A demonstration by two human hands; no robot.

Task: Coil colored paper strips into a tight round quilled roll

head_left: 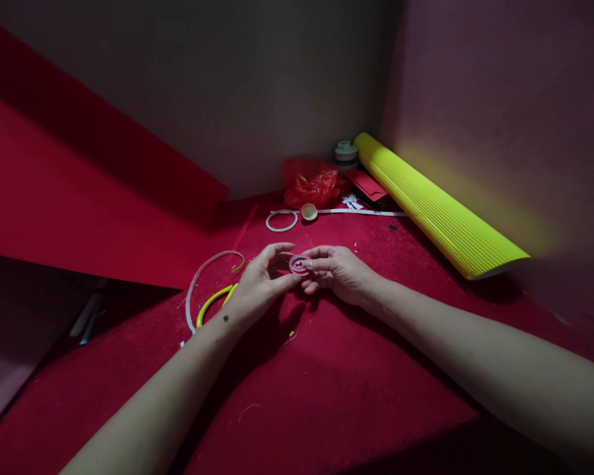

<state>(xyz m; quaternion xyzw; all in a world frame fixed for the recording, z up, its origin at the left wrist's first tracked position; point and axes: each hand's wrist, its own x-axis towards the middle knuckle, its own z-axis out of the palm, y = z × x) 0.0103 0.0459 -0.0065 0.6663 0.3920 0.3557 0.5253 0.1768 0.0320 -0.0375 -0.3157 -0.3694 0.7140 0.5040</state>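
Note:
Both my hands meet over a red carpeted floor (pixel 327 396). Between them sits a small round pink-red coil of paper strip (pixel 297 264). My left hand (pixel 262 280) pinches its left side with thumb and fingers. On the right side, the fingertips of my right hand (pixel 339 270) grip the same coil. Just left of my left wrist lie a curved white paper strip (pixel 198 277) and a curved yellow strip (pixel 212 302).
A large red corrugated sheet (pixel 79 198) leans at the left. At the right lies a yellow corrugated roll (pixel 435 211). A white paper ring (pixel 281 220), a small round lid (pixel 309 212), a red plastic bag (pixel 311 183), tape rolls (pixel 346 153) and paper scraps sit near the wall corner.

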